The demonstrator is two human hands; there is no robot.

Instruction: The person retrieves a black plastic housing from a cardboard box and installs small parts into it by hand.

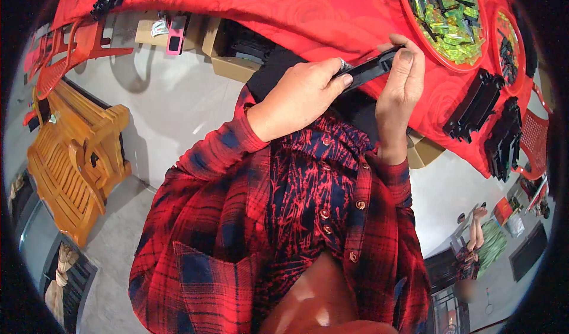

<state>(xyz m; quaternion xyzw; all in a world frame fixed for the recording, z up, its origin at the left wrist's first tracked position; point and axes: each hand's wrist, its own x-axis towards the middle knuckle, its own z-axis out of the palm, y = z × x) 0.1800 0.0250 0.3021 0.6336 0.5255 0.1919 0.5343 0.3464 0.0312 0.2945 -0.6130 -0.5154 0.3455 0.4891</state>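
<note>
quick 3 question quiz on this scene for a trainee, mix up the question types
1. True or false: both hands hold the same black strip.
2. What fills the red tray on the red tablecloth?
A. green and black small parts
B. wooden blocks
C. white cups
3. Fill in: the stacks of black parts lie to the person's ____ side.

Key
1. True: left hand and right hand each have a grip on it.
2. A
3. right
</note>
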